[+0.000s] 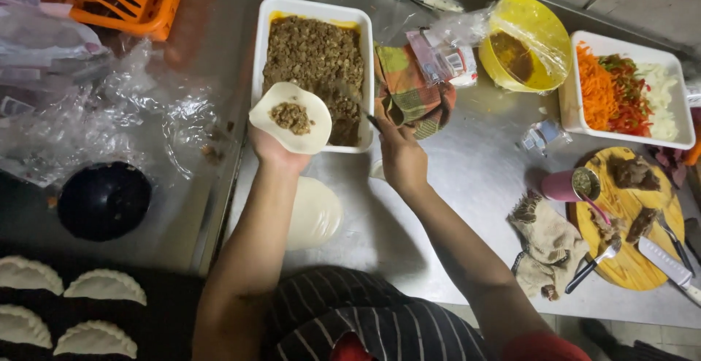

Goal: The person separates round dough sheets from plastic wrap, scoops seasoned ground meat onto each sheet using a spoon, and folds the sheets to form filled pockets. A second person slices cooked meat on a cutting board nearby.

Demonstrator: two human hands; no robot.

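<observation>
My left hand holds up a round disc of pale dough with a small heap of minced filling in its middle. My right hand grips a dark utensil whose tip reaches into the near right corner of a white rectangular tray full of brown minced filling. A stack of dough discs lies on the steel counter just below my left hand.
Folded dumplings lie on a dark tray at bottom left, beside a black bowl and crumpled plastic wrap. To the right are a checked cloth, a yellow bowl, a white tray of chopped vegetables, a pink cup, and a wooden board with knives.
</observation>
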